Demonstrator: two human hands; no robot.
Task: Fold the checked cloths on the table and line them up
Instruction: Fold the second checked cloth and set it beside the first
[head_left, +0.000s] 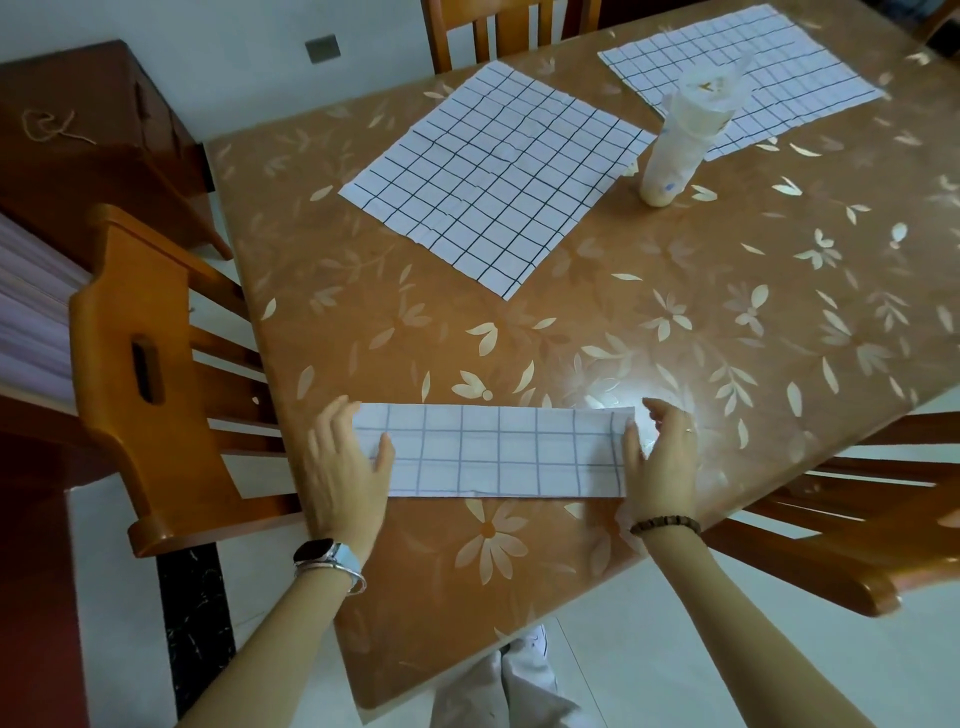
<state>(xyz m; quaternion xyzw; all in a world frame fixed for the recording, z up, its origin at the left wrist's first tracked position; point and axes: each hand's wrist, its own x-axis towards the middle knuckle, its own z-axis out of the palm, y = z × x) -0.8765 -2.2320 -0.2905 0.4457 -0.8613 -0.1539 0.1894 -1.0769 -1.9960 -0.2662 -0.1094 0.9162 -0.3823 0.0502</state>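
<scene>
Pressing both ends of one folded checked cloth (493, 449) at the near edge of the table (675, 291) — left hand (345, 467) and right hand (665, 462) both flat, thumbs on top, gripping nothing — and leaving two unfolded farther back, the middle cloth (493, 171) and the far cloth (779, 67), one bottle (675, 150) standing between them.

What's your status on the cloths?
Left grip flat on one end of folded strip, right grip at the other. Middle cloth and far cloth lie unfolded. Plastic container upright between them.
</scene>
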